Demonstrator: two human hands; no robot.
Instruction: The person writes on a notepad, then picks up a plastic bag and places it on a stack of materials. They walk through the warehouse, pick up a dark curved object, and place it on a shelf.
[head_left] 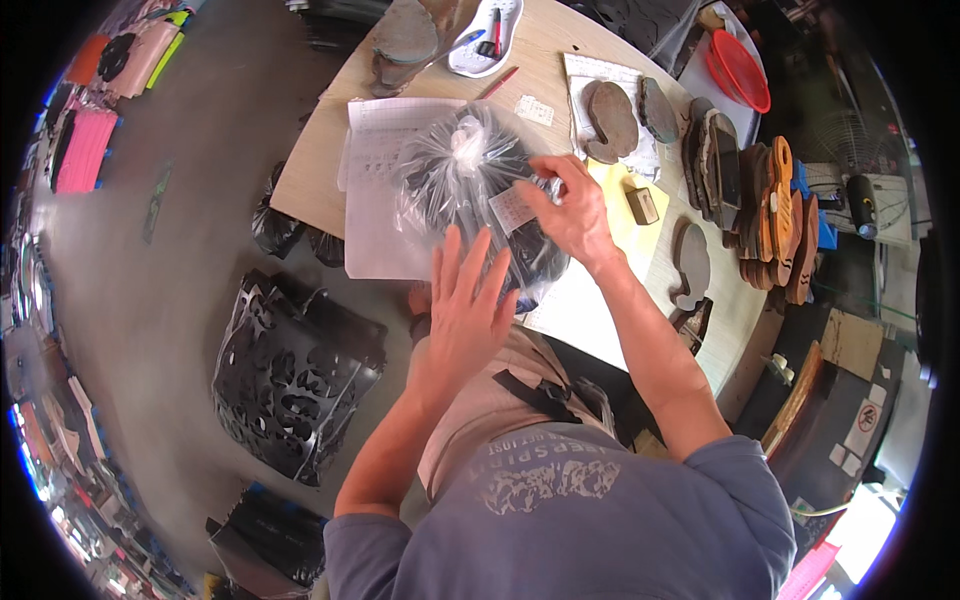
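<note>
A clear plastic bag (470, 150) with dark contents stands on the table, its top gathered into a whitish twisted knot. A small white printed label (511, 208) lies against its side. My left hand (465, 300) is spread out flat at the near side of the bag, fingers stretched toward it. At the bag's right side is my right hand (575, 210), its fingers bent and its thumb at the label's upper edge. A gap shows between thumb and forefinger. Under the bag lie written paper sheets (385, 235).
Flat dark sole-shaped pieces (612, 120) and a small block (642, 206) lie on the table's right part. Stacks of brown shapes (780, 200) stand farther right. A white tray (485, 60) holds pens. Black cut-out sheet material (295, 390) lies on the floor at left.
</note>
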